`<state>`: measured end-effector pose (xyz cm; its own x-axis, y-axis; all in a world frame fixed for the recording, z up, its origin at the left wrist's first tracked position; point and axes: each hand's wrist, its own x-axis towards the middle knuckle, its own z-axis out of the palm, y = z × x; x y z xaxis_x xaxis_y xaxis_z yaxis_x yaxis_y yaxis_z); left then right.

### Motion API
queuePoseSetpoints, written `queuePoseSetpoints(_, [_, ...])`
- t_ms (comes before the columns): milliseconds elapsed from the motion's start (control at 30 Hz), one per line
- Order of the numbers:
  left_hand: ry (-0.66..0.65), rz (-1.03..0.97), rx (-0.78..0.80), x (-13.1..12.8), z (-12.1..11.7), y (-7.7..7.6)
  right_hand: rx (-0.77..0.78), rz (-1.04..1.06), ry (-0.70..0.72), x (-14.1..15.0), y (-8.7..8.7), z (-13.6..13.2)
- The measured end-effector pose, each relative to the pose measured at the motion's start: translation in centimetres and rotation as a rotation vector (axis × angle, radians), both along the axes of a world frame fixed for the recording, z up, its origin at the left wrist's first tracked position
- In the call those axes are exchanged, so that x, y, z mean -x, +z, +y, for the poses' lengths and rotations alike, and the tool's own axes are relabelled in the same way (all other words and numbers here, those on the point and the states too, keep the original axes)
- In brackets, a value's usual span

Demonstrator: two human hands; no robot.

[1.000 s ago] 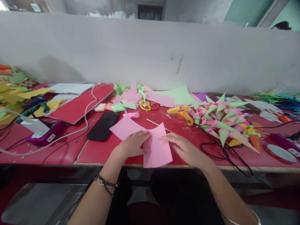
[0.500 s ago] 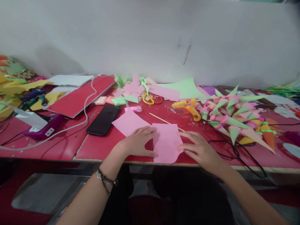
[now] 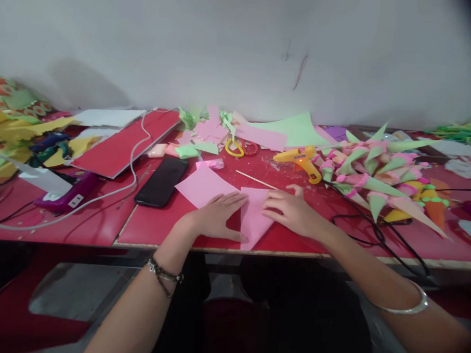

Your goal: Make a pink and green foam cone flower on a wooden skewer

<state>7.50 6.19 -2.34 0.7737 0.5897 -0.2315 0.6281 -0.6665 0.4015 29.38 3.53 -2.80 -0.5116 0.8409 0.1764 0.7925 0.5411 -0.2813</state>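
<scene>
A pink sheet of paper [image 3: 253, 219] lies near the table's front edge, its lower right corner folded over so that side now slants. My left hand [image 3: 218, 217] rests along its left edge, thumb and fingers spread apart and lying flat. Over the paper's right side is my right hand [image 3: 288, 210], fingers curled together on the folded part; its thumb is mostly hidden. Another pink sheet [image 3: 206, 186] lies flat just beyond my left hand, partly covered by it. A thin wooden stick [image 3: 256, 179] is on the table past the folded sheet.
A black phone [image 3: 161, 182] lies to the left, near a purple power strip [image 3: 69, 192] with a white cable. Behind are scissors [image 3: 235, 147] among paper scraps. A yellow glue gun [image 3: 298, 159] with its light on sits beside a pile of paper cones [image 3: 376, 172].
My right hand has moved left over the pink sheet, bringing its lower right corner across in a fold. My left hand stays on the left edge. The view has tilted slightly down.
</scene>
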Motion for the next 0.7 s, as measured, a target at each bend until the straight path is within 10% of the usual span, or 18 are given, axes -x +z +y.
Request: queuePoseSetpoints(700, [0.063,-0.152,-0.275,-0.3,-1.2,-2.2,-0.053,0.122,-0.023,1.7,-1.5,1.0])
